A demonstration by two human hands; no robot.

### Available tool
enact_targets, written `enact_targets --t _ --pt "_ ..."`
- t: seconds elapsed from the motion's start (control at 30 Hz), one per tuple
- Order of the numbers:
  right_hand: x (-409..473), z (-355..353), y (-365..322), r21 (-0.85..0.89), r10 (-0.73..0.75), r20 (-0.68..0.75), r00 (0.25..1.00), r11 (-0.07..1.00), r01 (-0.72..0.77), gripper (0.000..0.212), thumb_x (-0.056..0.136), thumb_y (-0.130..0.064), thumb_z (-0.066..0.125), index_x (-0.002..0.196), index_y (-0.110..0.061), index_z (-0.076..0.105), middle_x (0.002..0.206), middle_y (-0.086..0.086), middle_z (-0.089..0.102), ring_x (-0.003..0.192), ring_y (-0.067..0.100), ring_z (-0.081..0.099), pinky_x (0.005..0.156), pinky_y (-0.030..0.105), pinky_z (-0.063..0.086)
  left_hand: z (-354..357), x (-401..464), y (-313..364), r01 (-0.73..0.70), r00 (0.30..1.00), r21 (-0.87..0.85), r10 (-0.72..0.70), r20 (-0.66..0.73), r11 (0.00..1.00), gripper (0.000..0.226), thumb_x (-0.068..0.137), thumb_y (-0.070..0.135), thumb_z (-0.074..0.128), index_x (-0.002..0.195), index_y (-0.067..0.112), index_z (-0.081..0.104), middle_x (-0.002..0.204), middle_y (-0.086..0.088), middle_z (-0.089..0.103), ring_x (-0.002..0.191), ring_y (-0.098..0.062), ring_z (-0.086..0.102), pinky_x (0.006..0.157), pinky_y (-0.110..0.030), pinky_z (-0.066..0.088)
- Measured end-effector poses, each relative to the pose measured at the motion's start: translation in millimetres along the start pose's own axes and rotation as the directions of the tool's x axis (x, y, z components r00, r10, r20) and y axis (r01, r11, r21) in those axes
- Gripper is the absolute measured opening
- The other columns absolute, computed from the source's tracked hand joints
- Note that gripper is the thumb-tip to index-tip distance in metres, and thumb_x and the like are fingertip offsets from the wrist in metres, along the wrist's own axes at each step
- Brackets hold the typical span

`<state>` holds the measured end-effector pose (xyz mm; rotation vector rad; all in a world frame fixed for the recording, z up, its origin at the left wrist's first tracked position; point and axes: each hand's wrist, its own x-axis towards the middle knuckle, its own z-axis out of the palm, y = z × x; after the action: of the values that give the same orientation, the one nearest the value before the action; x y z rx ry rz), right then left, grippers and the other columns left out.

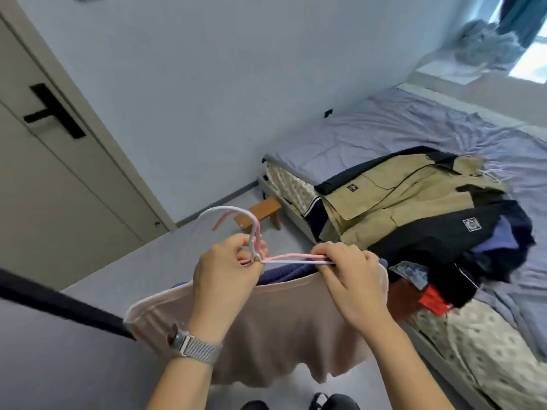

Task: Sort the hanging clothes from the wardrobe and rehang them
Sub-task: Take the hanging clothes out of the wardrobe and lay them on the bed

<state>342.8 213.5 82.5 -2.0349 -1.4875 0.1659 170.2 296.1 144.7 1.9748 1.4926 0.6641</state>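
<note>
I hold two hangers together in front of me, a white hanger [228,211] and a pink hanger [285,256]. My left hand [226,270] grips their necks just below the hooks. My right hand [352,276] pinches their right arms. A beige garment [281,324] hangs from them, with a dark blue garment [284,272] behind it. On the bed to the right lies a pile of clothes: a tan and black jacket [393,196], a black jacket [444,235] and other dark pieces.
The bed [384,128] with a lilac sheet fills the right side. A small wooden stool [264,209] stands on the grey floor by its foot. A door with a black handle [53,113] is at the left. A black strap [59,303] crosses the lower left.
</note>
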Motion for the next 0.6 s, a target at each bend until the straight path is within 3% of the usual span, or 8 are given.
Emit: enact_targets --t 0.1,0.17,0.27,0.33,0.43,0.5,0.6 --pt "12 -25 45 0.013 0.152 -0.075 0.985 0.988 -0.152 0.020 0.085 -0.024 0.046 0.090 -0.043 0.051 0.083 -0.024 0.054 0.080 0.001 0.045 0.078 0.029 0.028 46 35 37 -0.109 0.987 0.008 0.108 0.123 0.994 0.009 0.076 0.026 0.073 0.083 0.030 0.069 0.068 0.015 0.068 0.070 -0.004 0.064 0.067 -0.027 0.055" --pt "21 -37 72 0.040 0.250 -0.109 0.962 0.968 -0.248 0.023 0.083 -0.024 0.046 0.088 -0.046 0.050 0.082 -0.026 0.055 0.080 0.001 0.047 0.080 0.030 0.028 75 58 59 -0.171 0.964 -0.004 0.168 0.206 0.985 0.011 0.076 0.024 0.074 0.079 0.031 0.066 0.065 0.022 0.064 0.069 0.002 0.063 0.061 -0.008 0.047" --pt "38 -47 103 0.066 0.334 -0.136 0.933 0.942 -0.328 0.023 0.083 -0.024 0.045 0.087 -0.046 0.052 0.086 -0.026 0.057 0.087 0.000 0.049 0.081 0.028 0.025 108 91 84 -0.230 0.925 -0.042 0.231 0.301 0.972 0.019 0.076 0.017 0.073 0.078 0.034 0.065 0.063 0.030 0.058 0.072 0.014 0.059 0.061 0.002 0.040" --pt "55 -50 123 0.077 0.384 -0.169 0.908 0.923 -0.376 0.023 0.083 -0.024 0.044 0.086 -0.044 0.055 0.086 -0.025 0.058 0.087 -0.001 0.049 0.080 0.027 0.023 132 120 100 -0.248 0.893 -0.071 0.256 0.371 0.966 0.025 0.075 0.014 0.073 0.074 0.038 0.064 0.062 0.031 0.061 0.072 0.015 0.059 0.063 -0.001 0.044" --pt "87 -52 152 0.075 0.438 -0.226 0.870 0.899 -0.432 0.022 0.083 -0.035 0.035 0.086 -0.042 0.056 0.085 -0.023 0.060 0.084 0.000 0.049 0.078 0.026 0.023 166 166 123 -0.316 0.833 -0.095 0.324 0.449 0.944 0.024 0.076 0.016 0.072 0.076 0.039 0.065 0.070 0.021 0.067 0.073 0.004 0.063 0.073 -0.024 0.055" --pt "106 -54 167 0.093 0.471 -0.251 0.846 0.881 -0.463 0.025 0.081 -0.039 0.032 0.086 -0.041 0.057 0.085 -0.022 0.060 0.084 0.001 0.050 0.079 0.027 0.025 182 193 141 -0.361 0.805 -0.109 0.368 0.465 0.926 0.021 0.075 0.017 0.072 0.076 0.038 0.065 0.070 0.017 0.068 0.071 0.003 0.062 0.073 -0.027 0.055" --pt "154 -68 188 0.109 0.539 -0.314 0.782 0.838 -0.535 0.018 0.082 -0.031 0.042 0.083 -0.042 0.055 0.083 -0.023 0.061 0.084 0.002 0.052 0.082 0.030 0.030 207 246 177 -0.415 0.752 -0.149 0.431 0.498 0.898 0.016 0.073 0.017 0.072 0.074 0.032 0.068 0.069 0.009 0.070 0.067 -0.002 0.063 0.070 -0.033 0.054"
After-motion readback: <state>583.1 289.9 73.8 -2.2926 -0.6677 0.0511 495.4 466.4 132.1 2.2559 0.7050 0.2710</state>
